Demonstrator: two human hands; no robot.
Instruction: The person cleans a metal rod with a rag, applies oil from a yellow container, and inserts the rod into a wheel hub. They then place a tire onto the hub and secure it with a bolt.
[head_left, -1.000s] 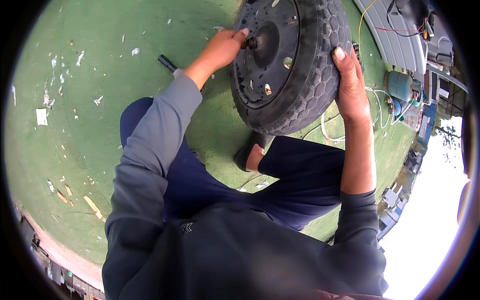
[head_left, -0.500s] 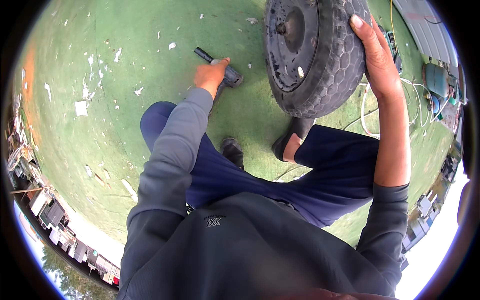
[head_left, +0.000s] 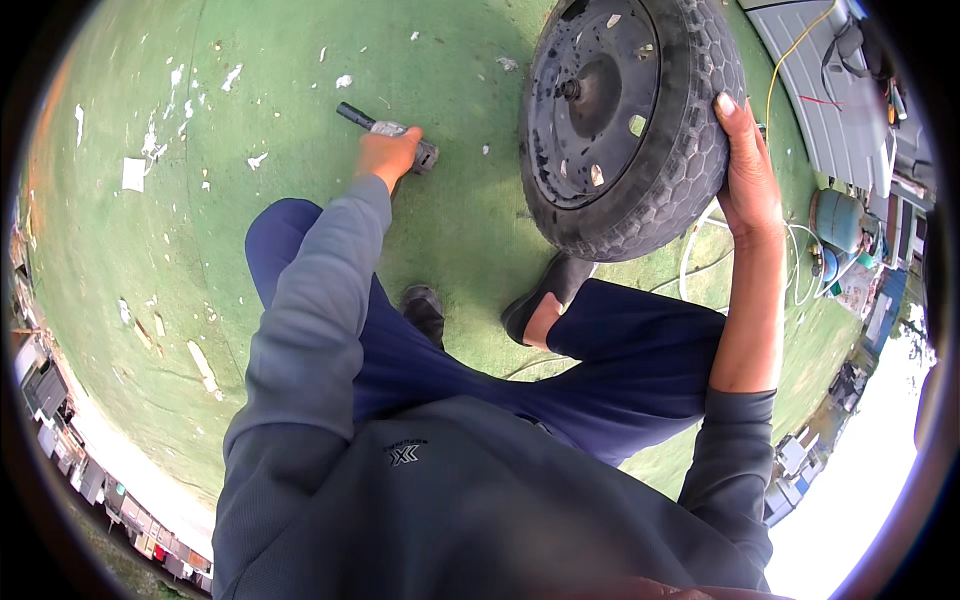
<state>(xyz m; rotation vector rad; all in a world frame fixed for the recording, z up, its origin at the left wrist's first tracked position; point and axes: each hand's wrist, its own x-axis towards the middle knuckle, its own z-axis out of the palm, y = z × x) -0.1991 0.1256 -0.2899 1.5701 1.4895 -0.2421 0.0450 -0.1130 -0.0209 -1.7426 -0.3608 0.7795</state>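
My left hand is closed around a grey impact wrench, its long dark socket pointing to the far left, above the green floor. The tool's handle is mostly hidden by my fingers and sleeve. To the right stands a black wheel with a worn, honeycomb-tread tyre. It is tilted, so its dark steel disc, stub at the hub and several slots show. My right hand holds the tyre's right side, thumb on the tread; the other fingers are mostly hidden behind it.
White scraps litter the green floor, with a white sheet at left. A pale hose coils behind my right forearm, near a blue-green tank. Grey ribbed panels lie at far right. My shoes are below the wheel.
The wheel has turned so that more of its disc and slots show, my right hand still on the tyre. The whole view has shifted; my left hand keeps hold of the impact wrench.
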